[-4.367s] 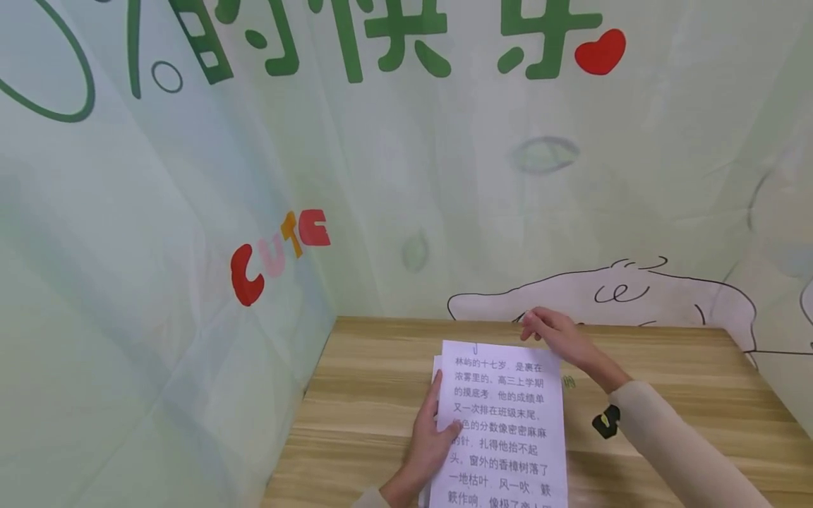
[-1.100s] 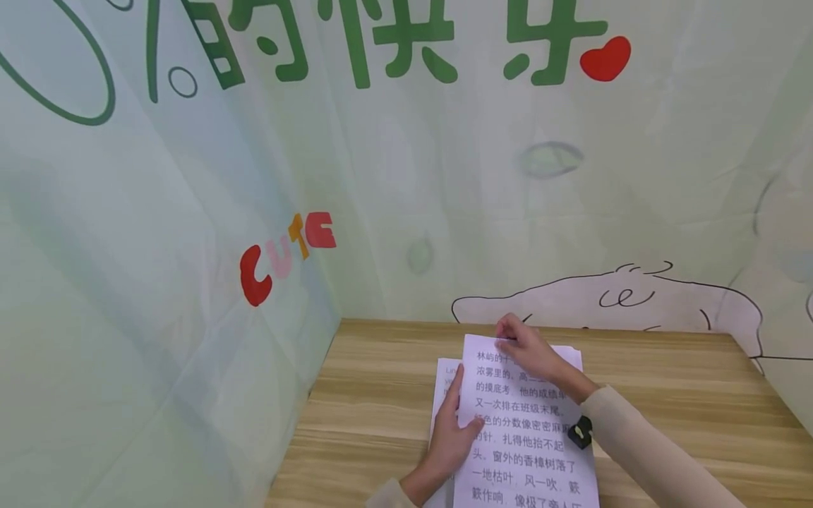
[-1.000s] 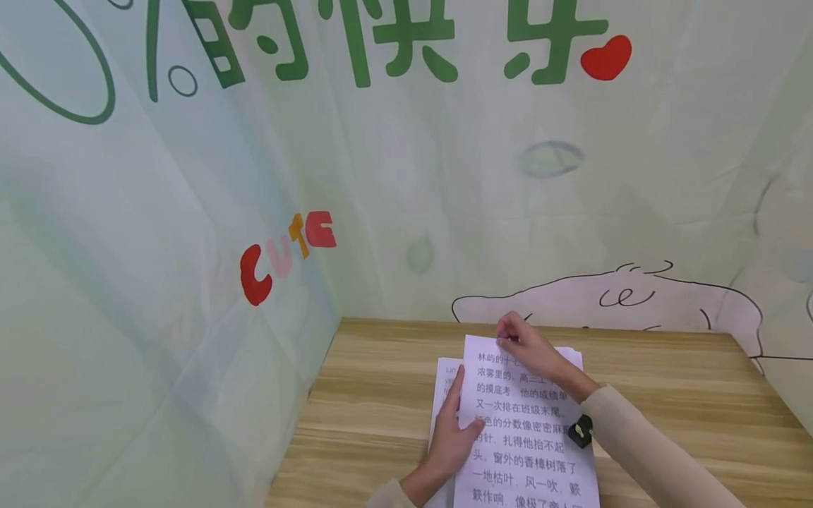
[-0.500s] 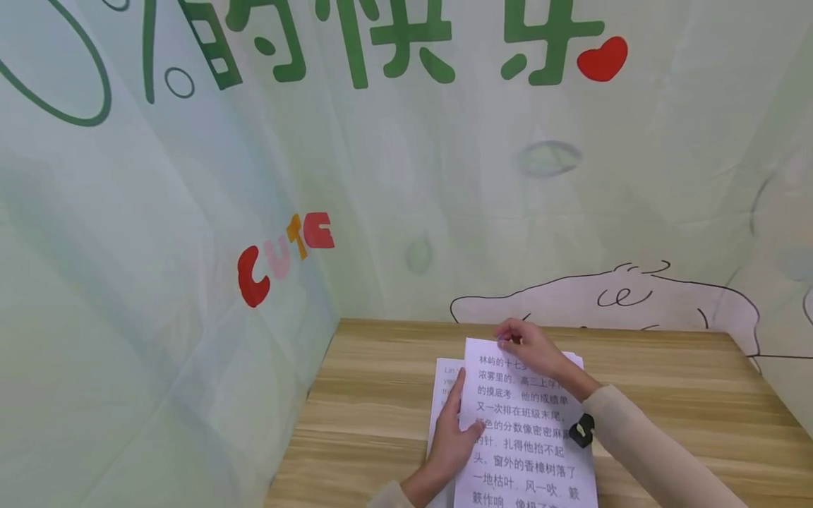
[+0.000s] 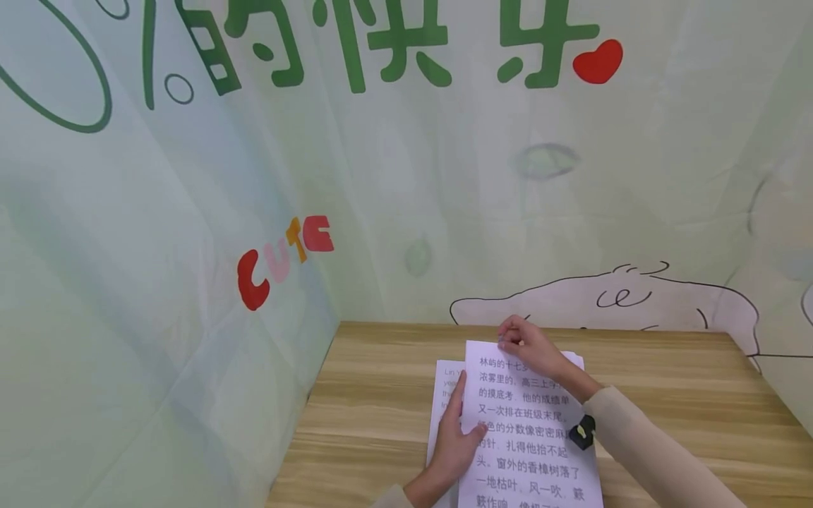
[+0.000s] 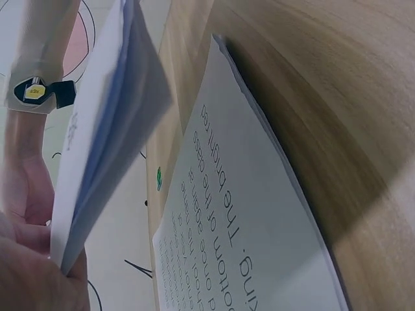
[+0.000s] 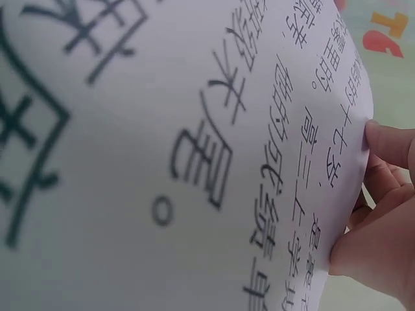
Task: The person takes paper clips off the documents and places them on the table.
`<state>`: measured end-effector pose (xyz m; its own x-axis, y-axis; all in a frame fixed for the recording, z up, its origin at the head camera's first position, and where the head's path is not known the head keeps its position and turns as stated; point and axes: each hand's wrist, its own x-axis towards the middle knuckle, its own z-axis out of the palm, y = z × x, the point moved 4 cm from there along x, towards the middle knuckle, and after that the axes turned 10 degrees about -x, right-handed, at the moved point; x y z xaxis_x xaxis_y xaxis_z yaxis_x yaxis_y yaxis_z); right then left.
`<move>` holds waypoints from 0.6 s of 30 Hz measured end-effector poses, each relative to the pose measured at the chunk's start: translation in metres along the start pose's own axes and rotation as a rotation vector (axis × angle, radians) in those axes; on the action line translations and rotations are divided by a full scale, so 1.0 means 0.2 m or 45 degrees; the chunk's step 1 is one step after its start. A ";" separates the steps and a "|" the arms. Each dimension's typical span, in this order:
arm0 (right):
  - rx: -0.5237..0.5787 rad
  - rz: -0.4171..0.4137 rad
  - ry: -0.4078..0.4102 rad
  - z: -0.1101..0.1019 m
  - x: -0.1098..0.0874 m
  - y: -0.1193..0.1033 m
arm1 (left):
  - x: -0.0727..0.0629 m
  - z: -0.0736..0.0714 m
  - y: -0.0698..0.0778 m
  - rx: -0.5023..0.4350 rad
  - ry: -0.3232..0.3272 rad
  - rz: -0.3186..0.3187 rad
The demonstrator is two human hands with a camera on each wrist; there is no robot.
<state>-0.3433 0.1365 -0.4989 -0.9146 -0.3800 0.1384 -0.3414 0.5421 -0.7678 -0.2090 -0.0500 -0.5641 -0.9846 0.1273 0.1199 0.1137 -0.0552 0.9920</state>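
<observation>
My left hand (image 5: 454,443) grips a stack of printed paper sheets (image 5: 527,451) by its left edge, thumb on the front page and fingers behind. Chinese text fills that page. At the top edge my right hand (image 5: 532,349) pinches a small paper clip (image 5: 501,339), mostly hidden by its fingertips. In the right wrist view the right hand (image 7: 382,220) is at the sheets' bowed top edge. From the left wrist, the held sheets (image 6: 97,129) fan slightly apart, raised above the table. Below them lies another stack with English text (image 6: 240,188).
The wooden table (image 5: 368,402) meets a printed cloth backdrop (image 5: 394,176) at its back and left. A small green paper clip (image 6: 159,178) lies on the table beyond the English sheets. A black strap device (image 5: 581,432) sits on the right wrist.
Since the oldest frame the right hand has moved left onto the clip at the sheets' top edge. The held sheets have shifted right, baring more of the English stack. Recently, almost no movement.
</observation>
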 end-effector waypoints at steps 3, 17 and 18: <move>0.036 0.009 0.024 -0.01 0.01 0.00 | 0.00 0.00 0.00 0.004 0.001 -0.008; 0.004 0.034 0.102 -0.09 -0.01 0.01 | -0.02 0.00 -0.03 -0.010 0.002 -0.048; -0.002 0.034 0.097 -0.10 -0.01 0.01 | -0.02 0.00 -0.03 -0.005 0.000 -0.049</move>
<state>-0.3459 0.1533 -0.4894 -0.9371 -0.3076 0.1653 -0.3172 0.5521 -0.7711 -0.2061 -0.0496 -0.5711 -0.9882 0.1294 0.0814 0.0749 -0.0542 0.9957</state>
